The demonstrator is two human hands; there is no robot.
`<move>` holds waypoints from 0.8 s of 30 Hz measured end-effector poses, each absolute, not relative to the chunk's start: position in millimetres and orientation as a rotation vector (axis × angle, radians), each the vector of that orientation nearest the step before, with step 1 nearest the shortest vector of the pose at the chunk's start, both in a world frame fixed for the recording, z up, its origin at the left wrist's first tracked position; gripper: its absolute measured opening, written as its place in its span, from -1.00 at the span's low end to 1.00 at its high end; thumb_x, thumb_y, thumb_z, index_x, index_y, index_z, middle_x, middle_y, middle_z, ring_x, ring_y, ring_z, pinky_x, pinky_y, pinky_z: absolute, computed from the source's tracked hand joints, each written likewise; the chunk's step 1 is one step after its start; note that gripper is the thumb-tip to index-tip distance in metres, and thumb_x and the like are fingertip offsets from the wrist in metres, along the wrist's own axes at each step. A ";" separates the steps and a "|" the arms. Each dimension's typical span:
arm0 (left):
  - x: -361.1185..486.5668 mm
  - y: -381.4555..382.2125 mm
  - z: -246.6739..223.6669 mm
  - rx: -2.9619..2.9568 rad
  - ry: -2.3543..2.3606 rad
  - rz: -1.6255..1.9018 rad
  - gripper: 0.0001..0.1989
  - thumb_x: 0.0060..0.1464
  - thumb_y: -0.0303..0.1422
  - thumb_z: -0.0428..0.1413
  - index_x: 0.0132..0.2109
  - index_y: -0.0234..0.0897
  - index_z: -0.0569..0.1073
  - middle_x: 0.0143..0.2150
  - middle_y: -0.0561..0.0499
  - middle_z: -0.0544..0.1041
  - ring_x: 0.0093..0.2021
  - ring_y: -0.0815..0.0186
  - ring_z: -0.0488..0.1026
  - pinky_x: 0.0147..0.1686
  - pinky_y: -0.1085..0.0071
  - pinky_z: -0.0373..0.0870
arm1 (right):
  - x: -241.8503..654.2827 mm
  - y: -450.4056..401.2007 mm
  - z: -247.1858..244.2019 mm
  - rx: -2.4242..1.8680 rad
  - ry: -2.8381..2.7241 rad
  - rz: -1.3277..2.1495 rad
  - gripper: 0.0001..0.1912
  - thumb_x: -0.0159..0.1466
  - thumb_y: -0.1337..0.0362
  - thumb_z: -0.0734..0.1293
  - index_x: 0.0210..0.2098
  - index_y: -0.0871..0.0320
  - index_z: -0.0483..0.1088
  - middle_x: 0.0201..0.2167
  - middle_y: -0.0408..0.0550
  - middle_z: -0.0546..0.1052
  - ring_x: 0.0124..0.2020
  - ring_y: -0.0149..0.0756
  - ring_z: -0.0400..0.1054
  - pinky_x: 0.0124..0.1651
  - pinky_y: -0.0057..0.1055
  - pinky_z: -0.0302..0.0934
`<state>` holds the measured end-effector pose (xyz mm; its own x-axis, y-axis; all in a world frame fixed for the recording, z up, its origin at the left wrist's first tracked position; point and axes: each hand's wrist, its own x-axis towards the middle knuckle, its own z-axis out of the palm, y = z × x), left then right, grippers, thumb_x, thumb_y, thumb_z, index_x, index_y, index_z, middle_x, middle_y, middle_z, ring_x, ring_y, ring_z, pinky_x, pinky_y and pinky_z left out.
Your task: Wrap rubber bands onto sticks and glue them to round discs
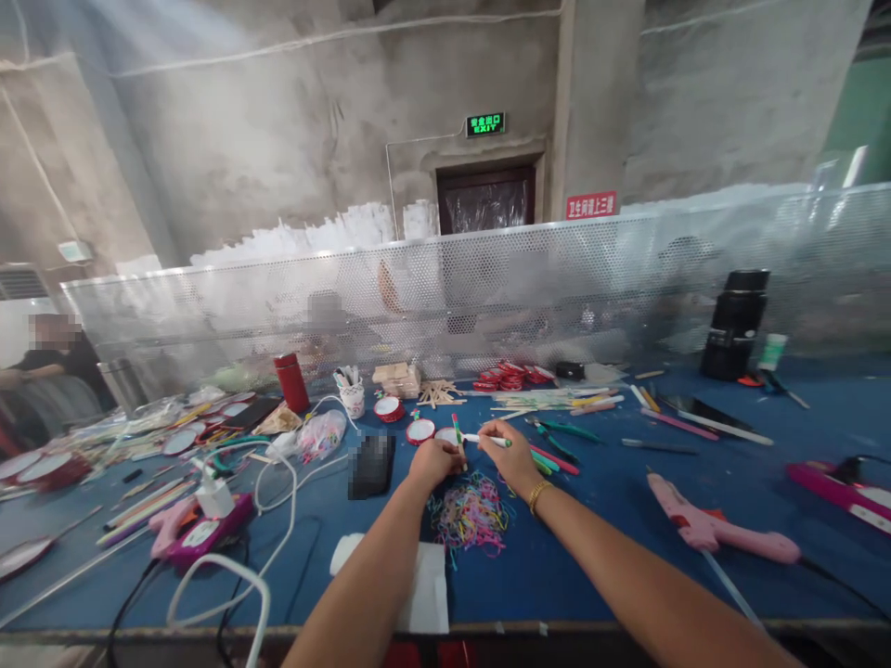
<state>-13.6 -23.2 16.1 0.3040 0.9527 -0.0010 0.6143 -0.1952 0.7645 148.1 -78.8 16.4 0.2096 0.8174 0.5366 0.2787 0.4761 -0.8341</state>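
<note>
My left hand (pixel 437 462) is closed on a thin wooden stick (pixel 457 432) that stands nearly upright, its upper part coloured red and green. My right hand (pixel 513 455) grips a white marker pen (pixel 491 440) with a green end. The pen's tip points left, close to the stick; whether they touch I cannot tell. Just below both hands lies a pile of tangled coloured strings (pixel 471 515). Beyond the left hand is a small red-rimmed drum (pixel 420 430). Beside the right hand lie red and green sticks (pixel 557 459).
A pink glue gun (pixel 716 529) lies at right, another pink tool by the purple power strip (pixel 213 533) at left. White cables loop nearby. Green-handled pliers (pixel 567 431), a black flask (pixel 736 325) and a red can (pixel 290 382) stand or lie farther back. A perforated metal screen (pixel 390 297) borders the table.
</note>
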 end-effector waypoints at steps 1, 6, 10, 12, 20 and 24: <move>-13.3 -22.1 15.7 1.909 1.396 0.655 -0.83 -0.13 -0.29 0.18 -0.41 -0.32 0.55 -0.54 0.02 0.51 -0.55 0.43 0.39 -0.54 0.57 0.23 | 149.0 -79.1 17.0 -1.065 -1.346 0.481 -0.90 0.08 0.23 0.23 -0.49 0.12 0.31 -0.55 -0.15 0.44 -0.49 -0.32 0.30 -0.40 -0.44 0.16; -12.8 -11.1 7.4 1.896 1.367 0.651 -0.82 -0.13 -0.29 0.20 -0.42 -0.33 0.54 -0.58 0.03 0.48 -0.59 0.45 0.35 -0.54 0.57 0.24 | 150.9 -82.3 21.5 -1.074 -1.362 0.415 -0.87 0.10 0.23 0.22 -0.52 0.13 0.28 -0.56 -0.16 0.44 -0.49 -0.33 0.30 -0.35 -0.44 0.16; -12.7 -5.0 0.7 1.866 1.343 0.673 -0.82 -0.14 -0.29 0.22 -0.40 -0.34 0.54 -0.57 0.02 0.48 -0.59 0.46 0.35 -0.54 0.58 0.25 | 149.3 -83.9 22.5 -1.090 -1.422 0.351 -0.88 0.10 0.25 0.21 -0.53 0.13 0.28 -0.54 -0.14 0.44 -0.45 -0.32 0.30 -0.31 -0.43 0.16; -11.9 -6.2 1.3 1.810 1.324 0.683 -0.82 -0.14 -0.30 0.23 -0.40 -0.35 0.53 -0.55 0.02 0.49 -0.57 0.45 0.37 -0.53 0.58 0.27 | 148.6 -84.0 22.0 -1.089 -1.460 0.324 -0.86 0.12 0.24 0.21 -0.53 0.13 0.29 -0.53 -0.13 0.45 -0.42 -0.31 0.31 -0.29 -0.42 0.16; -9.9 -13.1 7.0 1.743 1.292 0.698 -0.86 -0.16 -0.34 0.24 -0.46 -0.34 0.49 -0.56 0.05 0.48 -0.58 0.45 0.38 -0.53 0.57 0.29 | 149.2 -81.7 19.7 -1.103 -1.506 0.289 -0.83 0.16 0.23 0.18 -0.51 0.13 0.31 -0.51 -0.13 0.45 -0.41 -0.32 0.30 -0.27 -0.43 0.14; -10.3 -10.9 4.7 1.769 1.289 0.703 -0.86 -0.16 -0.35 0.24 -0.45 -0.34 0.49 -0.57 0.05 0.47 -0.58 0.44 0.39 -0.54 0.56 0.30 | 149.5 -80.7 19.1 -1.093 -1.512 0.294 -0.82 0.17 0.22 0.19 -0.50 0.13 0.31 -0.50 -0.14 0.45 -0.41 -0.33 0.31 -0.26 -0.43 0.13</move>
<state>-10.3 -10.9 4.7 0.3207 0.9468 -0.0266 0.4899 -0.1417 0.8602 149.5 -80.7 19.1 0.1272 0.7557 0.6425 0.4603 0.5288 -0.7131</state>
